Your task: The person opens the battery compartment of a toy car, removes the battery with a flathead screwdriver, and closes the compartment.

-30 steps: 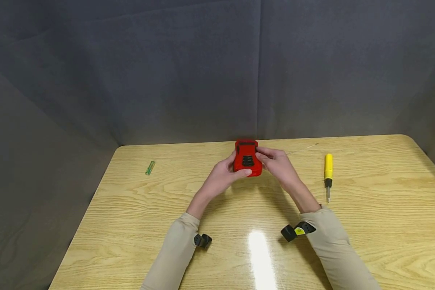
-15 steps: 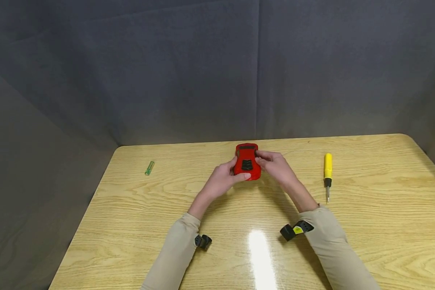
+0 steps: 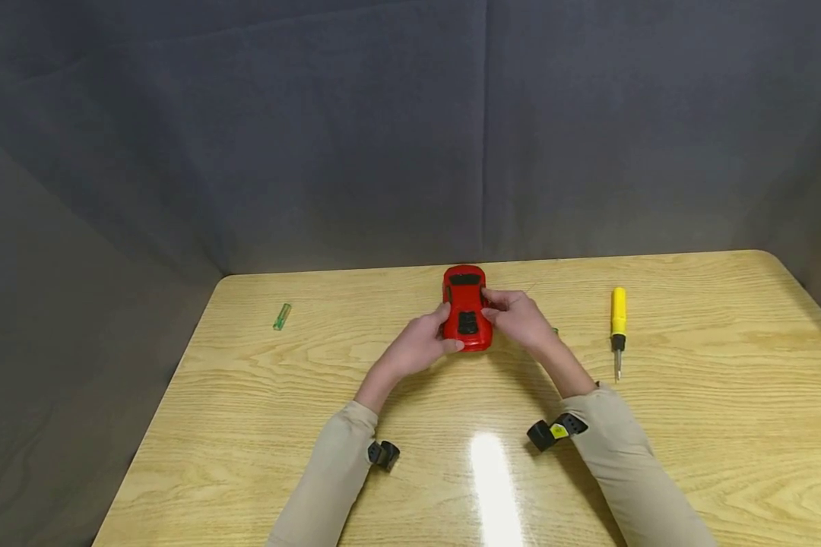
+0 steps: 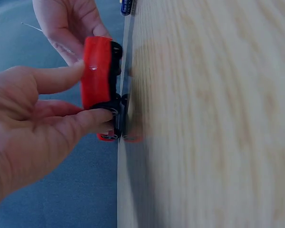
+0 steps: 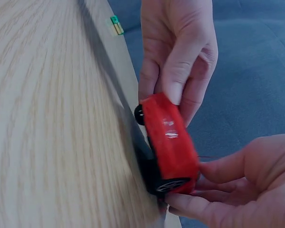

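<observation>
A red toy car [image 3: 467, 308] with black windows is held between both hands near the table's back edge. My left hand [image 3: 417, 342] grips its left side, the thumb at the rear end. On the other side my right hand [image 3: 520, 317] pinches the car with thumb and forefinger; in the right wrist view these fingers [image 5: 185, 202] are beside a black wheel. The wheels of the toy car [image 4: 97, 71] are right at the tabletop in the left wrist view. A thin wire [image 4: 31, 26] shows beyond the right hand there.
To the right lies a yellow-handled screwdriver [image 3: 619, 319], its tip toward me. A small green battery-like piece [image 3: 282, 317] lies at the left. Another small greenish thing [image 3: 556, 330] peeks out behind the right wrist. A dark curtain [image 3: 356, 152] hangs behind the wooden table [image 3: 246, 456].
The car has levelled out and its rear end has come nearer to me, with both hands staying on it. The thin line running right from the right hand is now barely visible.
</observation>
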A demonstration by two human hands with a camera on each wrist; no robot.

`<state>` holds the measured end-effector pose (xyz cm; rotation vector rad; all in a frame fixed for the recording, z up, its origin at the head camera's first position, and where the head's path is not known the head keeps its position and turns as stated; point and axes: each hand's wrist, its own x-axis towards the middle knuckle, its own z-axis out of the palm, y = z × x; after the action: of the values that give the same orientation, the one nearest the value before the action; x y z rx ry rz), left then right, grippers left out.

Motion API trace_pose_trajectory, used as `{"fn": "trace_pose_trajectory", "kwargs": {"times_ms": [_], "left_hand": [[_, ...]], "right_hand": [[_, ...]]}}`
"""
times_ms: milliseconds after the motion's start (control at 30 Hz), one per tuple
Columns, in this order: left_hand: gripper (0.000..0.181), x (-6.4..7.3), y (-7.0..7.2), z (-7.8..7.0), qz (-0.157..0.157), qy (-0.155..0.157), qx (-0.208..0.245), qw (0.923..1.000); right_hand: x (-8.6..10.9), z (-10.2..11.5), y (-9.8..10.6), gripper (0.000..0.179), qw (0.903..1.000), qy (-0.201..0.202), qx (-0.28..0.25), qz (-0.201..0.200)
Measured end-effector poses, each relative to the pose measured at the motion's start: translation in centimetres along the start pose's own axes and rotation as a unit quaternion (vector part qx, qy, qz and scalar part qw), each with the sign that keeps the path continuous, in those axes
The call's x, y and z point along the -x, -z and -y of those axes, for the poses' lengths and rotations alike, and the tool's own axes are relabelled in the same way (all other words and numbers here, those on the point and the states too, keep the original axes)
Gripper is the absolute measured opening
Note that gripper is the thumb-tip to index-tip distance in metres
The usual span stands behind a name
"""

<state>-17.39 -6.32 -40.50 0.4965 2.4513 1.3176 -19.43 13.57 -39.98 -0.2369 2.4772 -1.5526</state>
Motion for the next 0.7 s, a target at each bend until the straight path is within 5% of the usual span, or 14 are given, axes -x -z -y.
{"fn": "trace_pose_trajectory", "kwargs": {"times_ms": [533, 700], "left_hand": [[0.069, -0.4, 0.2, 1.2, -0.011, 0.014, -0.054, 0.9984], [0.068, -1.0, 0.2, 1.3, -0.015, 0.008, -0.064, 0.9978]], "right_hand": [[-1.3, -1.6, -0.9, 0.045, 0.9981, 0.027, 0.049, -0.024], [-1.5, -2.3, 0.3, 0.041, 0.9971, 0.051, 0.049, -0.029]]}}
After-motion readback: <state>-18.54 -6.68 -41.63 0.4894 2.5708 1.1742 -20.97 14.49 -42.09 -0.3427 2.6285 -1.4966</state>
